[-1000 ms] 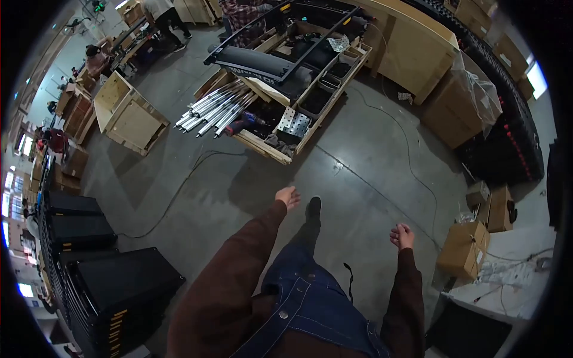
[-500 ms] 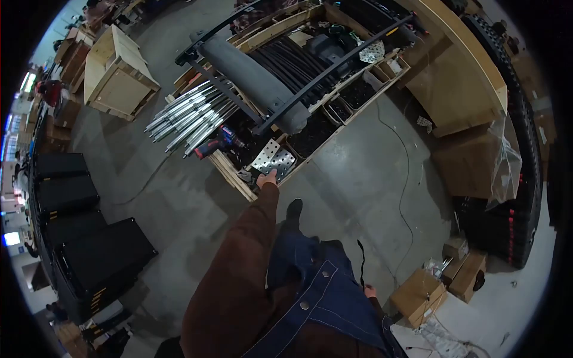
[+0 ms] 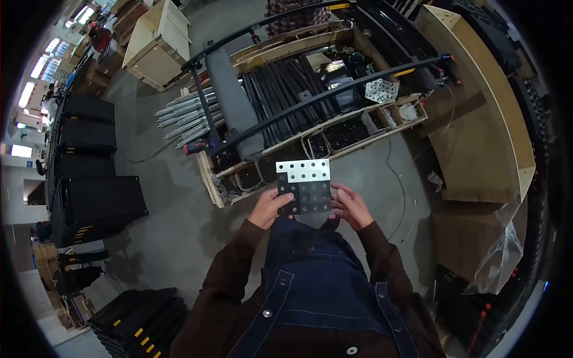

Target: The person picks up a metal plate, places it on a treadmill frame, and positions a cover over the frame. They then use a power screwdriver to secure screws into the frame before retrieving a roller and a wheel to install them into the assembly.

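Observation:
A square perforated metal plate (image 3: pixel 303 190) is held up in front of my body, its upper strip bright and its lower part dark with rows of holes. My left hand (image 3: pixel 268 207) grips its left edge, thumb lying over the front face. At the opposite edge, my right hand (image 3: pixel 351 206) has its fingers curled against the plate. Beyond the hands stands a low wooden crate (image 3: pixel 216 190) with small bins along its near side. Inside lie black tubes (image 3: pixel 286 98); a grey padded roller (image 3: pixel 231 101) on a black frame (image 3: pixel 310 105) spans it.
Silver tubes (image 3: pixel 190 117) stick out on the left beside a power drill (image 3: pixel 199 146). Black cases (image 3: pixel 101 206) are stacked at left, near an open wooden box (image 3: pixel 156 48). A large plywood panel (image 3: pixel 477 131) stands at right. A person in a plaid shirt (image 3: pixel 292 17) is behind the crate.
My left hand has come back from the crate with the perforated plate. My right hand has risen from my side to the plate's right edge. The view has shifted.

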`<action>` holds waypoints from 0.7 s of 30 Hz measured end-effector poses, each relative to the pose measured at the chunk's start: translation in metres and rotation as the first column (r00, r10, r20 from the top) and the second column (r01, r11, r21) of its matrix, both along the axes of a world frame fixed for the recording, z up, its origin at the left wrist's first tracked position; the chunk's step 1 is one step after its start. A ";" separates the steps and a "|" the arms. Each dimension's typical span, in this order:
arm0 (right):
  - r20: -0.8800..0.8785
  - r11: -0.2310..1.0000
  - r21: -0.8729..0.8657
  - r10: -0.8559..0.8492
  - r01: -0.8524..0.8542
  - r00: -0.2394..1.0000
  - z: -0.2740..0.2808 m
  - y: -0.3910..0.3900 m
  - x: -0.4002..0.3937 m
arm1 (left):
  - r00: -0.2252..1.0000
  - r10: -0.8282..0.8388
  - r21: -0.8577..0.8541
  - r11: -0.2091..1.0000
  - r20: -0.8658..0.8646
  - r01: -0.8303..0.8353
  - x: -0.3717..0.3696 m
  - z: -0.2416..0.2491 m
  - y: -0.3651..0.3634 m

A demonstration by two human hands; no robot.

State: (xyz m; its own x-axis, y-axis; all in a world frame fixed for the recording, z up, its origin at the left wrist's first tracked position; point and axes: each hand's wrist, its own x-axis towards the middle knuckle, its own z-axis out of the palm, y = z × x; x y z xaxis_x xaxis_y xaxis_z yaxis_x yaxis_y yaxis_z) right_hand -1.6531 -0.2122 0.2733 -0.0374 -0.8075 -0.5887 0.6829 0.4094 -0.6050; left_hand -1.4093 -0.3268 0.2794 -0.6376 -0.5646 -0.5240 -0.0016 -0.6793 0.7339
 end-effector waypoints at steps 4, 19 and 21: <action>-0.164 0.997 -0.072 0.019 -0.031 0.986 -0.007 -0.021 -0.061 | 0.977 0.107 0.159 0.984 -0.186 -0.078 -0.059 0.002 -0.002; -0.771 0.916 -0.389 -0.381 0.096 0.510 0.044 -0.122 -0.184 | 0.959 0.260 0.028 0.966 -0.115 -0.258 -0.294 0.016 -0.068; -0.848 0.924 -0.381 -0.363 0.032 0.386 0.040 -0.134 -0.199 | 0.957 0.271 0.031 0.962 -0.100 -0.270 -0.306 0.021 -0.076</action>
